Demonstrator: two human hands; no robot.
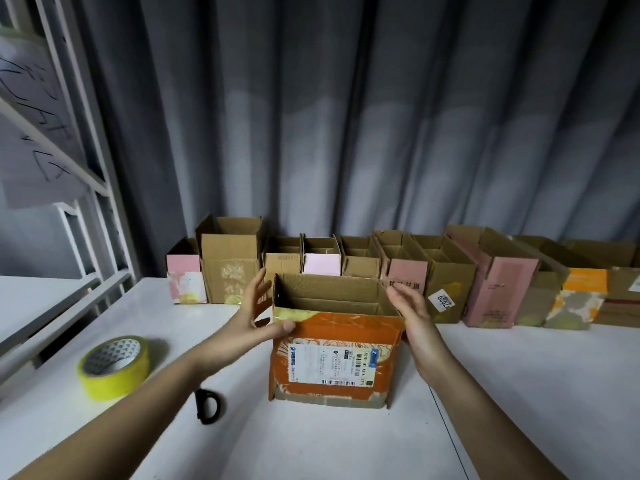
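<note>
We note a yellow tape roll (114, 367) near left on the white table (311, 445), with scissors (207, 405) beside it. The left hand (258, 317) is spread wide, its thumb pressing the near top corner of the orange box (332, 362), which stands upright and open-topped at centre. The right hand (414, 317) lies flat against the box's right wall, fingers straight. Risk: under flat pressure alone, the open walls may buckle, or the box may slip into the far row of boxes (450, 282).

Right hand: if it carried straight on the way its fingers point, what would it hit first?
Probably the pink box standing behind, just beyond the right hand, which lies alongside the orange box; depth is unclear.
</note>
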